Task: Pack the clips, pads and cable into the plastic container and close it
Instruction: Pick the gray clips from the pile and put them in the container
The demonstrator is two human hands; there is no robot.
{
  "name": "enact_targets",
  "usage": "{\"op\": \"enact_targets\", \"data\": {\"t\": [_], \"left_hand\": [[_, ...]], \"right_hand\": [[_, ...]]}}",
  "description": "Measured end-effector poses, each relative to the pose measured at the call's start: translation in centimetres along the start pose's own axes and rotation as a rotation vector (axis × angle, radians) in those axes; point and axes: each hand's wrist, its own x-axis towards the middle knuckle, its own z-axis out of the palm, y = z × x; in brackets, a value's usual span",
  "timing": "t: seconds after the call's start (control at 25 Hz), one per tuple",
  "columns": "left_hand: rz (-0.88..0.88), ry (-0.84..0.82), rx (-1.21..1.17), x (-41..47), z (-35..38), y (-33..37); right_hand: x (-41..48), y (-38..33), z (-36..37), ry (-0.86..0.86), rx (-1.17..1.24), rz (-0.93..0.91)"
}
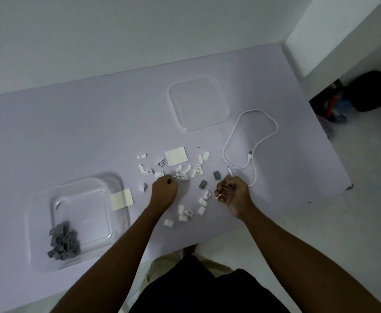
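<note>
Clips (186, 171) strewn mid-table to near edge; left hand (163, 188), right hand (232, 193) each pinch some.

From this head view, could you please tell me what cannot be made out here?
Head view: whether the left hand holds anything; its curled fingers hide that.
Head view: how many small pieces the right hand grips; its fingers cover most.
Head view: the count of grey clips in the container; piled, too small.

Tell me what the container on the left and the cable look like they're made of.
The container looks like clear glossy plastic: the table shows through it and its rim catches highlights. The cable looks sheathed in smooth white plastic or rubber, since it lies in soft loops.
</note>
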Motion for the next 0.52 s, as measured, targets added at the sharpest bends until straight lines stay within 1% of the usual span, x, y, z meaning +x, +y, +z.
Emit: {"op": "enact_targets", "data": {"t": [0.12, 0.2, 0.28, 0.36, 0.44, 0.52], "left_hand": [[0.060, -0.116, 0.071, 0.3, 2.2, 2.1], [0.071, -0.205, 0.134, 0.6, 3.9, 2.9], [0.084, -0.222, 0.179, 0.7, 5.3, 3.7], [0.092, -0.197, 0.226, 0.9, 6.2, 4.1], [0.124, -0.191, 0.315, 1.2, 6.8, 4.1], [0.144, -0.207, 0.369, 1.5, 7.1, 4.2]], "right_hand": [[0.7, -1.0, -1.1, -0.005, -0.061, -0.002], [1.5, -1.2, -1.5, 0.091, -0.135, -0.036], [3.0, -1.1, -2.0, 0.227, -0.335, -0.122], [4.3, -0.8, -2.2, 0.306, -0.658, -0.268], [4.7, -0.7, -1.9, 0.274, -0.896, -0.344], [4.9, -0.6, -1.2, 0.204, -0.997, -0.340]]}}
